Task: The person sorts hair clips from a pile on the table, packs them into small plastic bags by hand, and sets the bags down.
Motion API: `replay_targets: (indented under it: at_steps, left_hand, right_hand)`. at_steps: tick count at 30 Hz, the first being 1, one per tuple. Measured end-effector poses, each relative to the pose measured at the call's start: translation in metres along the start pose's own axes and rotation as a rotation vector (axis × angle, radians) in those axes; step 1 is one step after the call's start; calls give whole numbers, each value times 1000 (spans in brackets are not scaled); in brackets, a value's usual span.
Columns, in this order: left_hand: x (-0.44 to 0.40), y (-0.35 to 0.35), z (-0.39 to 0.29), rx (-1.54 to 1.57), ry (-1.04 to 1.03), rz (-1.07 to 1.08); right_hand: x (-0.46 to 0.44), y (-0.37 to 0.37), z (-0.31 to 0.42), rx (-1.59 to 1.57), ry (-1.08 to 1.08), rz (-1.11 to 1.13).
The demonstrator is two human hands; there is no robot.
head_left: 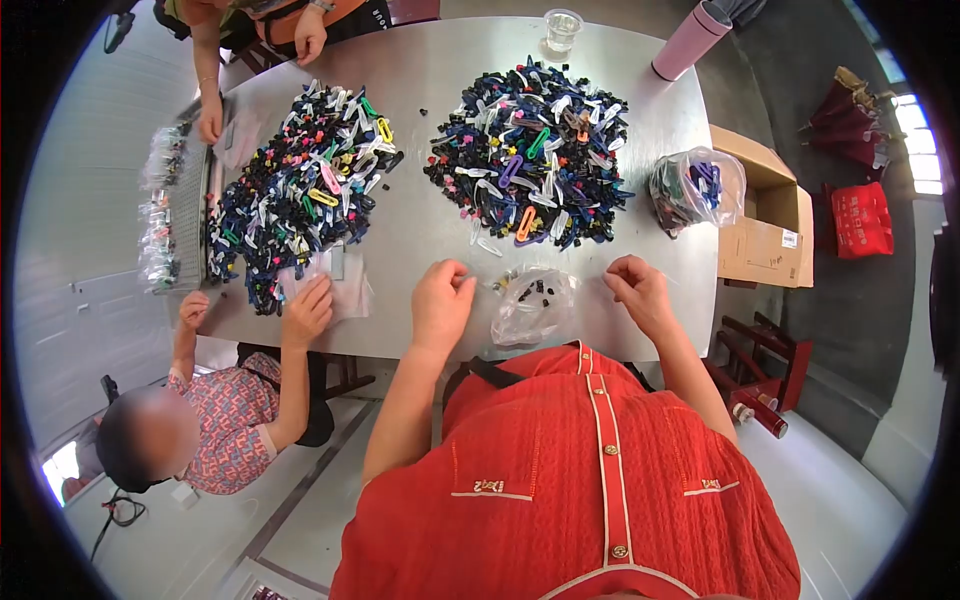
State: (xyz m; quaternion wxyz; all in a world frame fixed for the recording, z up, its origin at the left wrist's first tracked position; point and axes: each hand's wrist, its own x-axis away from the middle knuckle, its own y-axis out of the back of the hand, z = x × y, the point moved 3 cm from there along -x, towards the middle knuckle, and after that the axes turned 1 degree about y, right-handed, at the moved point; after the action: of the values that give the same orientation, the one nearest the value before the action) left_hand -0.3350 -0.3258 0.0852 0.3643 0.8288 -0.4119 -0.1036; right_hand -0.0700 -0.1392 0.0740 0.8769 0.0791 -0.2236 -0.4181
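Observation:
Both hands rest at the near part of the metal table [400, 230]. My left hand [443, 303] has its fingers curled together, and whatever they may hold is too small to make out. To the right, my right hand [640, 291] has thumb and fingertips pinched together, with any held item hidden. Between the hands lies a clear plastic bag [535, 305] with several small black pieces in it. Beyond the bag is a large pile of hair clips [530, 155], mostly black, blue and white, with a few green, purple and orange ones.
A second clip pile [310, 190] lies left, where two co-workers' hands handle plastic bags [345, 290]. A wire basket [190, 210] stands at the left edge. Rightward are a filled bag [690, 190], a cardboard box [760, 245], a pink bottle [692, 40] and a clear cup [563, 30].

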Motion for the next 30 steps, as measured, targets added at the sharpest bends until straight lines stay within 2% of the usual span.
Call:
replay_targets:
  at_steps: [1,3,4,6,7,9,11,13,16,20,22,24,26,30]
  left_hand:
    - [-4,-5,7,-1,1,2]
    - [-16,-15,20,20,41,17]
    - [-22,-21,23,20,37,17]
    - [-37,-36,24,27,-12,3]
    - [-44,-47,27,30,-16,3]
    - [-56,-63,28,-58,-87,-89]
    - [-62,-69,26,-87,-94,-88]
    - [-64,-73,23,-113,-105,-79]
    - [-65,-73,20,-116,-60,-46]
    - [-66,-76,18,-74,-63,-61]
    - [-68,-79,20,-65,-77,-70]
    - [-70,-79,20,-102,-80,-70]
    - [-69,-73,21,-89,-65,-56]
    - [-57,-45,18,-3,-21,-83]
  right_hand:
    - [7,0,20,-1,-2,1]
    - [20,-6,70,87,364,102]
    - [23,-10,84,87,365,99]
    - [28,-25,105,123,486,281]
    - [26,-29,107,118,514,288]
    - [20,-27,95,135,440,197]
    - [14,-21,72,156,359,108]
    - [6,-6,33,48,105,-53]
    - [-3,6,-8,120,-16,-78]
    - [-23,-1,-35,178,-22,-59]
    - [-35,-17,-25,305,220,-114]
    - [-48,-32,-24,336,227,-93]
    - [-55,-43,-17,548,308,-112]
    - [-60,-48,-25,566,274,-76]
